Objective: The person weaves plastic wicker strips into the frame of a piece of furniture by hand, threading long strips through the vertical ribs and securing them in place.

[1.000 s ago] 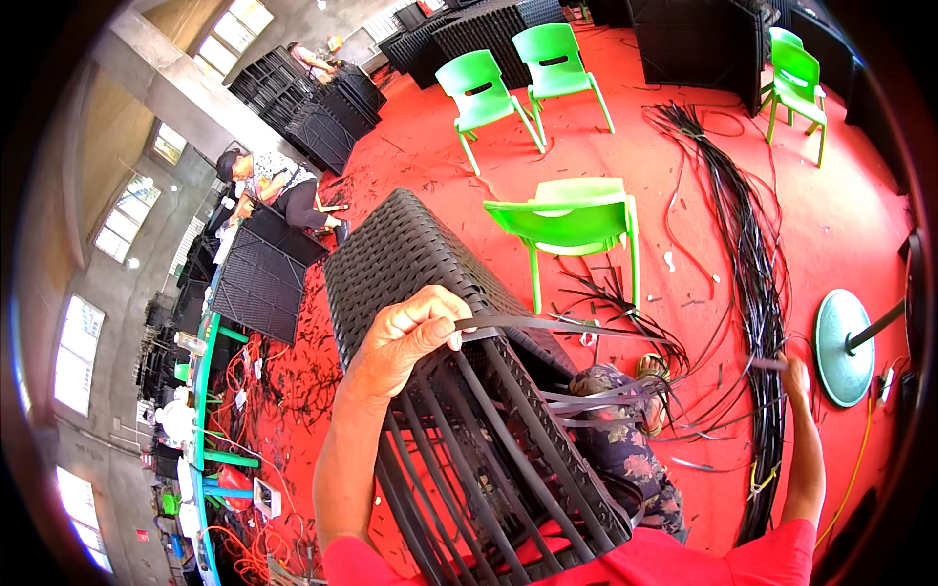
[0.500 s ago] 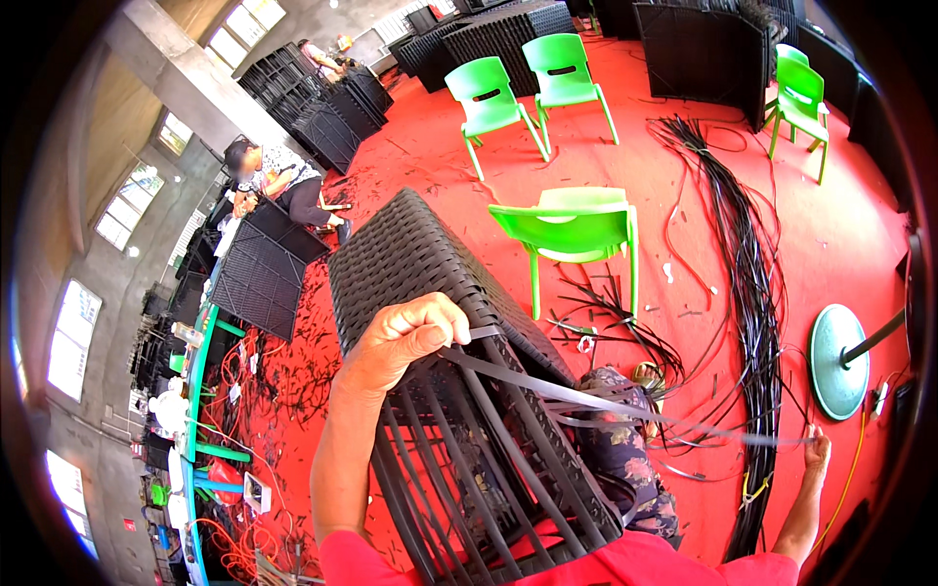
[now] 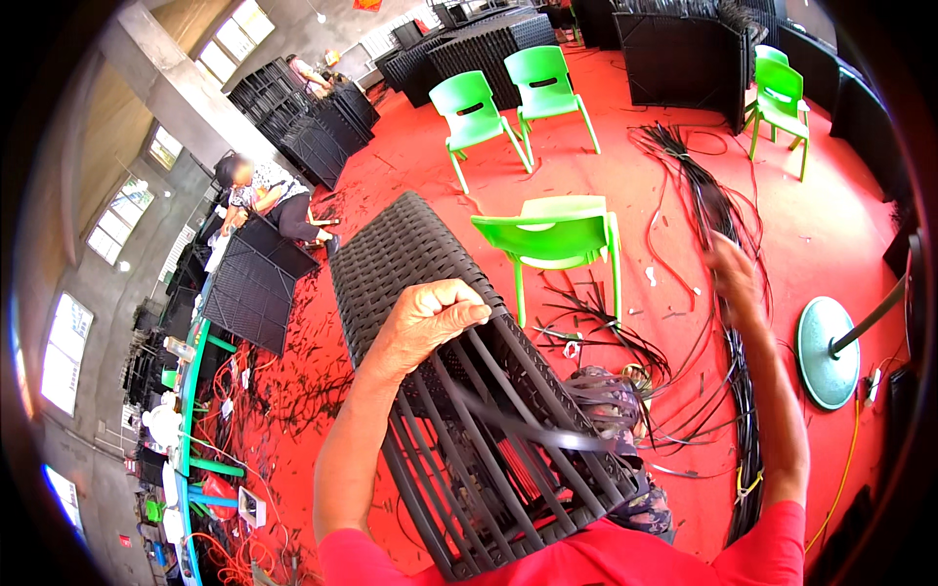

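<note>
A black woven plastic-strip frame leans across my lap, its upper part closely woven and its lower part showing bare lengthwise strips. My left hand is closed at the edge of the weaving, thumb pressed over curled fingers; what lies inside the grip is hidden. Below it, a loose dark strip, smeared by motion, crosses the bare strips. Out to the right, my right hand is raised above the floor, apart from the frame. Its fingers are blurred, and I cannot tell whether they hold anything.
Green plastic chairs stand ahead, the nearest chair just past the frame. A long bundle of black strips lies on the red floor. At right is a round stand base. Another person sits at left by a black panel.
My right hand has swung up and forward from low at the right. The strip, stretched between both hands before, now lies loose over the frame. My left hand stays at the weaving's edge.
</note>
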`<state>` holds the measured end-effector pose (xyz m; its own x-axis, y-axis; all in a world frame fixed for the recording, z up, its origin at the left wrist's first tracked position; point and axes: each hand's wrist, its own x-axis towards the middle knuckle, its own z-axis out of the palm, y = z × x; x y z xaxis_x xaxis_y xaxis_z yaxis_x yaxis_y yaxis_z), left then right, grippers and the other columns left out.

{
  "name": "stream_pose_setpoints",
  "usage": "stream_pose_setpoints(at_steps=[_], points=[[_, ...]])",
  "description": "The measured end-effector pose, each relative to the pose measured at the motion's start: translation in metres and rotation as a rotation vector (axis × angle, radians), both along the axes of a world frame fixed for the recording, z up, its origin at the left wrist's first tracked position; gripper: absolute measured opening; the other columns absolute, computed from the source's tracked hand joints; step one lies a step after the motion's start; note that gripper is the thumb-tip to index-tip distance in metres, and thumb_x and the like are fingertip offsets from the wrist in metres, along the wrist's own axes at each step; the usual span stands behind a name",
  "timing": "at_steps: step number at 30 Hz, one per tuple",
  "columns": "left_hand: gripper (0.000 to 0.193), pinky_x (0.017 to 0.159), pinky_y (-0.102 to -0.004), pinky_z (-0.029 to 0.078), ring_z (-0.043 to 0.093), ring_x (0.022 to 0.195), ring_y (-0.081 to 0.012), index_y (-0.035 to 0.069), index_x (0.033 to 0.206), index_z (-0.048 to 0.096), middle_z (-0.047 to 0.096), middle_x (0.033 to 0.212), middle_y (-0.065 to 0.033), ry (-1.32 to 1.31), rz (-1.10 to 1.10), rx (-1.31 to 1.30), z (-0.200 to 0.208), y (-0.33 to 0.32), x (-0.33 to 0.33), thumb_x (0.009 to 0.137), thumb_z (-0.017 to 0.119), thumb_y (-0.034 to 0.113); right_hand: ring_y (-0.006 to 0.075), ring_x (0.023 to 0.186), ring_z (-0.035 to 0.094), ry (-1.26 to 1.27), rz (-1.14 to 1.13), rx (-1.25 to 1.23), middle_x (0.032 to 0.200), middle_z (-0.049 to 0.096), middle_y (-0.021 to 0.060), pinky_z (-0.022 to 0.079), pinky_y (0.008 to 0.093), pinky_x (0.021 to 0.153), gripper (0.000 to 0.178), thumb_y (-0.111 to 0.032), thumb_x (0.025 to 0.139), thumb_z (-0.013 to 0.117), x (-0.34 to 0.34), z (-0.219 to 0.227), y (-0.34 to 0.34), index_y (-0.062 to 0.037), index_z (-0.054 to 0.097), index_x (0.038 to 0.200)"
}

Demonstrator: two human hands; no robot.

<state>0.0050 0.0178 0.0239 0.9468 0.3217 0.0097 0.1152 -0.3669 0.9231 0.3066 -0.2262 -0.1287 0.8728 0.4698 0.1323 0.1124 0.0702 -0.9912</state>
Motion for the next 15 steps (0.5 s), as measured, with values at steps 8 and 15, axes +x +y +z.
stream_pose_setpoints(at_steps=[8, 15], points=[[0.046, 0.043, -0.0184, 0.023, 0.03, 0.045, -0.0018, -0.002, 0.103, 0.057, 0.035, 0.052, 0.0075, -0.065, 0.046, 0.063, 0.003, -0.007, 0.001, 0.088, 0.047, 0.041, 0.0249, 0.07, 0.06, -0.897, 0.569, 0.156, 0.081, 0.061, 0.0109, 0.048, 0.0341, 0.06, 0.027, -0.007, 0.076, 0.058, -0.135, 0.103, 0.104, -0.01, 0.061, 0.104], [0.045, 0.042, -0.0203, 0.025, 0.029, 0.041, -0.0036, -0.001, 0.088, 0.06, 0.031, 0.045, 0.0054, -0.074, 0.075, 0.024, -0.003, -0.001, 0.001, 0.092, 0.039, 0.038, 0.0243, 0.067, 0.06, -0.92, 0.547, 0.02, 0.082, 0.062, 0.0094, 0.048, 0.0342, 0.058, 0.025, -0.008, 0.078, 0.059, -0.096, 0.066, 0.072, -0.0106, 0.061, 0.103]])
